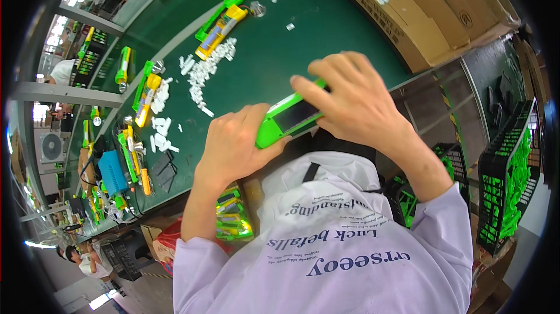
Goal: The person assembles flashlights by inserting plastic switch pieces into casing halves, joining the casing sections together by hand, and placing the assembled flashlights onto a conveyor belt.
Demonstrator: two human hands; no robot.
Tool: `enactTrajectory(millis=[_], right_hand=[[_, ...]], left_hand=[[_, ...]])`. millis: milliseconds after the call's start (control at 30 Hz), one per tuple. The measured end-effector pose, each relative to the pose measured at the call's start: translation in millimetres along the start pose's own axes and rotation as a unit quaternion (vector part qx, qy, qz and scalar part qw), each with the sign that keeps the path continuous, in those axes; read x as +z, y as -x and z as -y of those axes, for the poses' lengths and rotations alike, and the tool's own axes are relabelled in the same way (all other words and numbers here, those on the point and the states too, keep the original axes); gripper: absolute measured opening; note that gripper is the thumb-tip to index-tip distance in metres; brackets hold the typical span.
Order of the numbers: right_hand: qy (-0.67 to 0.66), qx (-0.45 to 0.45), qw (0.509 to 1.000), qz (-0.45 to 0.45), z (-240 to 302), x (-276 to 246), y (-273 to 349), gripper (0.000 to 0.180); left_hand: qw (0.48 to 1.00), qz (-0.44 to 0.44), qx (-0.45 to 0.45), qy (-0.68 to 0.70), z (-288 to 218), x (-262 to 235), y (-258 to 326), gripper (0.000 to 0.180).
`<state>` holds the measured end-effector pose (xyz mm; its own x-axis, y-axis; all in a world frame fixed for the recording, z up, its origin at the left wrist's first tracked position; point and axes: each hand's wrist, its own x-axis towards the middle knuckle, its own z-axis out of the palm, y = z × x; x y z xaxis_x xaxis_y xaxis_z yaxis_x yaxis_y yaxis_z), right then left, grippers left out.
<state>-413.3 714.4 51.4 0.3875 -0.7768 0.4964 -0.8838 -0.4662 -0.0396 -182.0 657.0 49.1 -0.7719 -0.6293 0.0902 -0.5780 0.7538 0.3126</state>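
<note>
A bright green plastic housing (286,120) with a dark window lies between both hands over the near edge of the green table (291,51). My left hand (233,145) grips its left end, thumb along the lower side. My right hand (356,101) presses down on its right end, fingers spread over the top. A heap of small white plastic parts (204,72) lies on the table beyond my left hand.
Green and yellow assembled units (219,25) lie along the table with more white parts. A large open cardboard box (420,10) stands at the top right. Black crates of green parts (507,180) stand at the right. A blue box (112,172) sits at the left. Other people work at the far left.
</note>
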Motion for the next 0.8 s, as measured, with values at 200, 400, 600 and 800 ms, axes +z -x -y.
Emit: enactTrajectory(millis=[200, 400, 600, 800], right_hand=[[-0.117, 0.225, 0.966, -0.043, 14.3, 51.8, 24.8, 0.074], [-0.019, 0.268, 0.963, -0.023, 36.6, 112.3, 24.6, 0.059], [-0.016, 0.266, 0.963, -0.037, 28.4, 124.5, 21.8, 0.052], [-0.014, 0.279, 0.96, -0.009, 23.4, 125.9, 20.2, 0.048]], left_hand=[[0.973, -0.167, -0.16, 0.0, 102.0, -14.8, -16.0, 0.043], [0.926, -0.2, -0.315, 0.064, 271.8, -73.5, -98.5, 0.061], [0.889, -0.118, -0.439, -0.061, 445.1, -80.0, -168.6, 0.081], [0.859, 0.105, -0.486, -0.122, 510.7, -81.7, -222.6, 0.083]])
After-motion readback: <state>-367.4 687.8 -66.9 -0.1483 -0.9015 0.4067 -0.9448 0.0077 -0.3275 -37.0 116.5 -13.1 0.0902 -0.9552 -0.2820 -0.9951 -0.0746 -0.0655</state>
